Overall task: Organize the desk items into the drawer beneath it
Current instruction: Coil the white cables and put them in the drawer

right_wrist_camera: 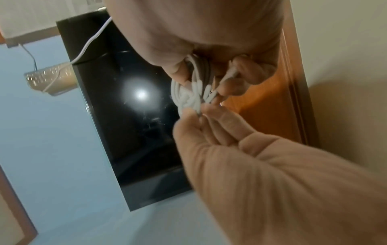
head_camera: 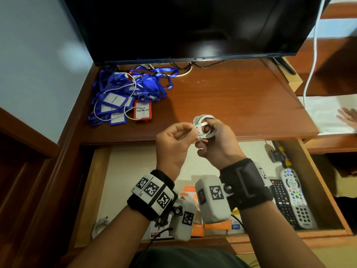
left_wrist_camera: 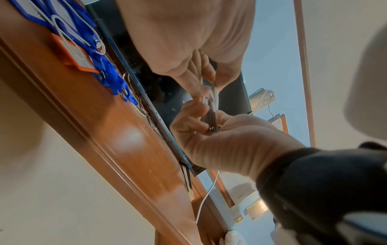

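A person stands over a wooden desk (head_camera: 222, 97) with its drawer (head_camera: 100, 180) pulled open beneath. Both hands are raised above the desk's front edge, working on a coiled white cable (head_camera: 202, 126). The right hand (head_camera: 218, 142) has its fingers curled around the coil, holding the loops together. The left hand (head_camera: 173, 142) pinches a loose end of the same cable between thumb and fingertips, just beside the coil. In the right wrist view the white loops (right_wrist_camera: 188, 92) bunch between the 2 hands, with fingertips (right_wrist_camera: 217, 114) closed on the strands. The left wrist view shows the 2 hands meeting around the cable (left_wrist_camera: 211, 99), though the detail there is blurred.

At the back left of the desk lies a heap of blue lanyards with badge holders (head_camera: 123, 89), an orange badge holder (head_camera: 142, 112) at its front, and a thin white cord (head_camera: 116, 105) looped over the pile. A dark television (head_camera: 193, 26) stands at the back of the desk.

Inside the drawer, 2 remote controls lie at the right side: a black one (head_camera: 282, 202) and a grey one (head_camera: 297, 198) touching side by side. Small orange and white boxes (head_camera: 193, 219) sit near the drawer's front, partly hidden by the wrists. Another white cable (head_camera: 100, 225) rests at the front left corner. At the far right edge of the head view, another person's hand (head_camera: 347, 117) rests on a white surface.
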